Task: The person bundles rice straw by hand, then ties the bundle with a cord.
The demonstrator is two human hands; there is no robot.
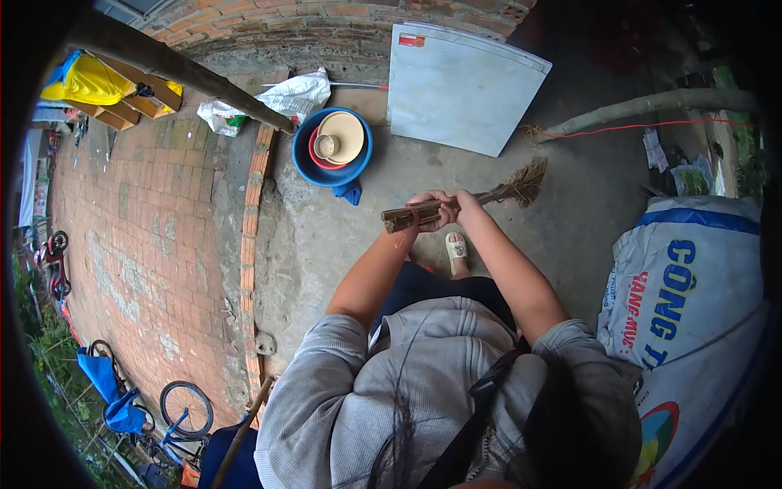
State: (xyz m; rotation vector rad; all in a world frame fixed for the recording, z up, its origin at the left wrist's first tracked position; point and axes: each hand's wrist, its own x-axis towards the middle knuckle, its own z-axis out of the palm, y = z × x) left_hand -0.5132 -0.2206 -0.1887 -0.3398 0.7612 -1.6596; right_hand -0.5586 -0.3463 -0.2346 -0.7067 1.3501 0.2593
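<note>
In the head view I hold a straw broom (495, 196) in front of my body, lying nearly level. Its thick bundled-stalk handle end points left, and its frayed brush end fans out to the right above the concrete floor. My left hand (427, 204) is closed around the handle near its thick end. Close beside it, my right hand (461, 206) is closed too, nearer the brush end. The fingers of both hands partly overlap in view, so the exact grip is hidden. A slippered foot (457, 246) shows on the floor below my forearms.
A blue basin (303, 163) holds a red bowl and a cream-coloured lid or tray. Behind the broom, a white board (464, 90) leans by the brick wall (326, 37). Large printed sacks (692, 277) stand at right. A pole (187, 73) slants down at left, near a brick edging (251, 236).
</note>
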